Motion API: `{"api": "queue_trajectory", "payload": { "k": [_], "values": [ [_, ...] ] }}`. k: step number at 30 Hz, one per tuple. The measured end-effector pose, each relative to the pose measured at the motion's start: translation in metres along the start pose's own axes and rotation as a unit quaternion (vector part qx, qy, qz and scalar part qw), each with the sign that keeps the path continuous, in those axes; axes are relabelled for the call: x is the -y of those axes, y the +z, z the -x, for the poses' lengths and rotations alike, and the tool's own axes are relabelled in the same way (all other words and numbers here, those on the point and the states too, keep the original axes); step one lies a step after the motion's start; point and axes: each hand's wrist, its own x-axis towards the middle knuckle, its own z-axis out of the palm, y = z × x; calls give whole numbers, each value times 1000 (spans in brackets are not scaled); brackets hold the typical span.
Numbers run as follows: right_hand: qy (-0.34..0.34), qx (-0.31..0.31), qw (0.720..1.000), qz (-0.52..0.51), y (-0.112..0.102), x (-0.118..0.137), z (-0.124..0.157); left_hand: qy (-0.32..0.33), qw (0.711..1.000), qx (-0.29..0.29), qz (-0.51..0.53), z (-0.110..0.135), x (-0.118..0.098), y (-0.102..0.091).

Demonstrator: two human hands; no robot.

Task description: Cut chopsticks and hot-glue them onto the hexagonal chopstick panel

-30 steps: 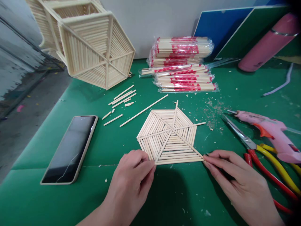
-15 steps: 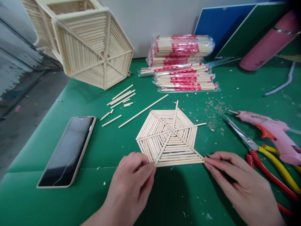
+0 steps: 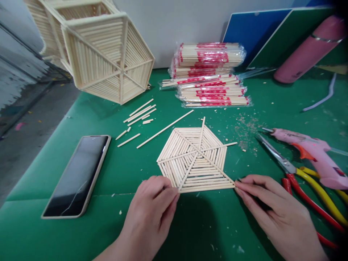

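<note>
A hexagonal panel of thin wooden sticks (image 3: 165,154) lies flat on the green table, its rows of sticks crossed by longer spokes. Two spokes poke out past its far and right edges. My left hand (image 3: 153,206) is closed, thumb and finger pinching the panel's near left corner. At the near right corner, the fingertips of my right hand (image 3: 272,206) pinch the end of the outermost stick, where a spoke meets it. Gaps show between some sticks in the nearest section.
Beyond the panel lie loose cut sticks (image 3: 165,128) and wrapped chopstick bundles (image 3: 212,90). A phone (image 3: 77,175) lies left, below a larger stick structure (image 3: 108,58). Right are pliers (image 3: 290,166), a pink glue gun (image 3: 307,145) and a pink bottle (image 3: 310,50).
</note>
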Motion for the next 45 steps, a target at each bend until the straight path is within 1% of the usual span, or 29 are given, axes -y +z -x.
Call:
{"api": "queue_trajectory", "payload": {
  "k": [5,8,14,19,24,26,28,30,31,33,34,35,36,37,39,41,43,45],
  "values": [
    [0,-7,1000,-6,0,2,-1,-9,1000,16,12,1,3,0],
    [9,-7,1000,-10,-1,4,-2,-8,1000,28,-3,2,5,-2],
    [17,-13,999,-26,-1,7,-5,22,999,25,-39,0,7,-3],
    [36,-31,997,-68,-2,10,-5,62,997,-7,-44,1,6,-6],
    [37,-105,992,-63,-8,12,-2,130,988,-66,-53,2,0,-21],
    [61,-145,987,-38,-15,8,0,116,988,-92,-44,0,-6,-30],
    [108,-184,977,6,-26,-1,5,65,991,-112,-20,-4,-12,-38],
    [157,-208,963,69,-40,-14,12,6,992,-123,38,-9,-17,-43],
    [171,-202,959,97,-46,-22,16,-21,988,-125,84,-11,-19,-44],
    [193,-159,958,140,-56,-35,23,-79,969,-127,197,-15,-21,-41],
    [198,-139,957,161,-60,-41,26,-110,953,-124,256,-17,-22,-39],
    [198,-122,955,183,-62,-46,28,-154,933,-116,305,-19,-22,-35],
    [200,-105,952,205,-64,-50,29,-195,906,-115,358,-21,-22,-32],
    [201,-88,949,226,-64,-53,28,-222,876,-112,413,-23,-23,-29],
    [209,-54,944,250,-65,-58,25,-256,820,-96,503,-27,-25,-24],
    [218,-26,942,254,-65,-61,21,-274,778,-80,560,-31,-29,-22],
    [221,-5,942,251,-66,-63,17,-285,753,-63,590,-34,-32,-21],
    [225,11,943,246,-68,-63,17,-293,737,-50,607,-35,-34,-21]
  ]
}}
